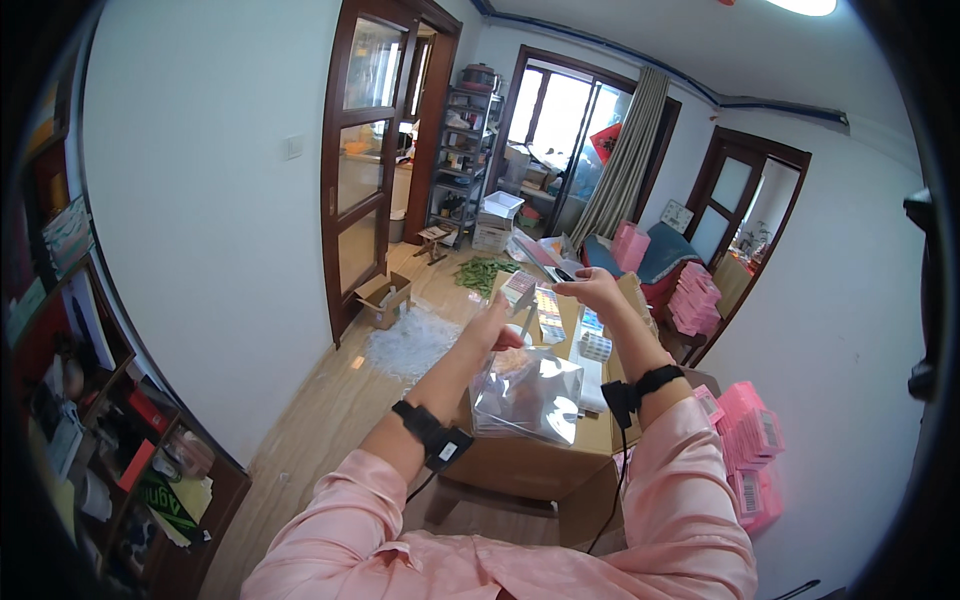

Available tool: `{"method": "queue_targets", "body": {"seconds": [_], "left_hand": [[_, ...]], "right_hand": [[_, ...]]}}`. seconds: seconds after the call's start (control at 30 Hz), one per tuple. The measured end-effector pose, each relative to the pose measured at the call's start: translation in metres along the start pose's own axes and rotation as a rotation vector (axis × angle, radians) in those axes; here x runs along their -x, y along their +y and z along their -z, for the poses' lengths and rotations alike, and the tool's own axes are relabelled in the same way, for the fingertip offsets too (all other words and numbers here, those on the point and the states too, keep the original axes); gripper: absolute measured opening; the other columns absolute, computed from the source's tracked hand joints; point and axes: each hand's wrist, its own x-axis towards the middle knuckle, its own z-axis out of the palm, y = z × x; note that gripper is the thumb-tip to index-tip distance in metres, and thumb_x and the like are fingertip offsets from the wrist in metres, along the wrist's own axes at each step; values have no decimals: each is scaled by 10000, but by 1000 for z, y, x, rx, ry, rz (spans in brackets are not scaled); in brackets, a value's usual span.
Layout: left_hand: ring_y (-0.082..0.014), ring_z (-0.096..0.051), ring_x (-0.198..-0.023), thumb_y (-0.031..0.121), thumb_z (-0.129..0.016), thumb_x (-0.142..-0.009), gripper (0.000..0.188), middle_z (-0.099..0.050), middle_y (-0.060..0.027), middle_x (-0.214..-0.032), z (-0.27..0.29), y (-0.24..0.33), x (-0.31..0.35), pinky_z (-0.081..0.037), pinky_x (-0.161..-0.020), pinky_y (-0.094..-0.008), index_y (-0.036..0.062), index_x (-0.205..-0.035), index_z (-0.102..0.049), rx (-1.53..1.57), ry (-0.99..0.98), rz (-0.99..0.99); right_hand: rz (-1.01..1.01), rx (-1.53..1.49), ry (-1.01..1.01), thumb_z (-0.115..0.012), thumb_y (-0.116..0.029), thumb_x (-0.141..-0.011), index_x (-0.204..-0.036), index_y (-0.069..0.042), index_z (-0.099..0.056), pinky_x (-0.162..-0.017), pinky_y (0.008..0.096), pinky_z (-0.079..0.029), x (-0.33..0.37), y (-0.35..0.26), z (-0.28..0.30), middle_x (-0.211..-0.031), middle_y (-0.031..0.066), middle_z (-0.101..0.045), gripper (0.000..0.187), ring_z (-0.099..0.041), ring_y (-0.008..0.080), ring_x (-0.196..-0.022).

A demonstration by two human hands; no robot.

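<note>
My left hand (494, 326) is over the left side of the cardboard box. Its fingers are closed around something thin and pale that I cannot make out clearly. A small patterned card (518, 287) shows just beyond its fingers. Farther right, my right hand (592, 288) pinches a long, flat, pinkish-grey piece (540, 256) that slants up to the left. Below both hands, a stack of clear plastic sheets (532, 398) lies on the near side of the cardboard box (530, 466). Sticker sheets (549, 315) and a patterned roll (596, 347) lie between my arms.
Pink packs (750, 440) are piled right of the box, and more pink packs (692, 300) lie by a blue-covered seat (650, 255). On the floor at left are white plastic scraps (410, 342) and an open carton (384, 300). Green leaves (485, 274) lie beyond the box.
</note>
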Motion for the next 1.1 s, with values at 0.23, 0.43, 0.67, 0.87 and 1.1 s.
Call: {"method": "queue_targets", "body": {"seconds": [0.23,0.43,0.67,0.87,1.1], "left_hand": [[-156,-663,-647,375,-538,-981,385,-671,-66,-719,77,-16,33,-508,-640,-266,73,-1211,-595,90,211,-40],[-140,-657,-684,362,-525,-986,374,-654,-44,-712,121,-43,64,-459,-652,-250,77,-1214,-606,112,329,-69],[-127,-632,-666,318,-482,-1008,341,-639,-33,-705,147,-66,78,-455,-646,-251,74,-1210,-608,165,423,-64],[-123,-637,-667,295,-466,-1014,315,-636,-26,-714,152,-76,78,-462,-644,-253,69,-1184,-606,183,472,-43],[-127,-649,-671,287,-461,-1020,301,-631,-10,-705,143,-84,81,-476,-640,-254,83,-1185,-607,179,451,44]], "right_hand": [[289,969,-363,-893,-459,-526,-1159,42,-685,-943,369,-510,-70,-68,19,-1141,224,-685,833,-656,341,-1080],[346,1253,-701,-903,-403,-520,-1069,51,-706,-803,374,-562,-128,-117,-3,-1013,193,-718,739,-708,313,-904],[302,1239,-760,-899,-368,-568,-963,45,-728,-697,390,-565,-157,-107,-28,-931,171,-724,597,-713,266,-829],[38,784,-350,-904,-329,-589,-972,85,-709,-688,351,-578,-158,-56,40,-909,142,-710,597,-705,234,-825],[-290,388,-22,-895,-339,-632,-836,20,-699,-505,337,-514,-110,100,3,-751,89,-662,456,-603,188,-570]]}}
